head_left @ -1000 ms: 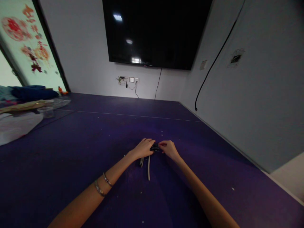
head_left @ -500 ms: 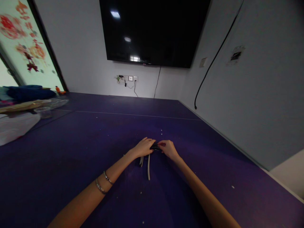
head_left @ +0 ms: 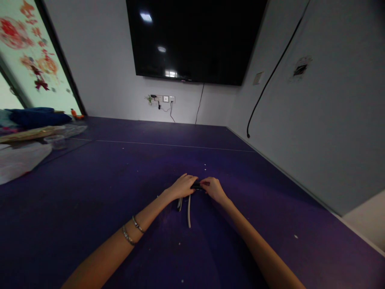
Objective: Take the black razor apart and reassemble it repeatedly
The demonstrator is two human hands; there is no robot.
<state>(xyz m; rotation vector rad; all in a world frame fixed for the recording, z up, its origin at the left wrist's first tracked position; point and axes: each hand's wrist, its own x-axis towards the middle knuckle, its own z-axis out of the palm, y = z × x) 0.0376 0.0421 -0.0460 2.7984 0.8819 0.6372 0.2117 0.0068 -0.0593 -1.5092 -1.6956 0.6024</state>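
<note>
A small dark, elongated object (head_left: 196,186) lies low over the purple surface between my hands; its kind is too dim to make out. My left hand (head_left: 183,186) is closed over its left end, palm down. At its right end, the thumb and fingers of my right hand (head_left: 213,188) are pinched together. A pale, thin strip (head_left: 189,212) extends toward me from under my left hand. Just left of it is a shorter pale and dark piece (head_left: 179,204), partly hidden by that hand.
The purple surface (head_left: 126,172) stretches to the walls, with small white specks on it. At the far left lie a white plastic bag (head_left: 24,160), a clear plastic cup (head_left: 55,141) and dark blue cloth (head_left: 42,117). A black cable (head_left: 270,78) hangs along the right wall. A television (head_left: 195,40) is mounted ahead.
Both hands keep almost the same place and grip on the dark object. The whole view has shifted very slightly.
</note>
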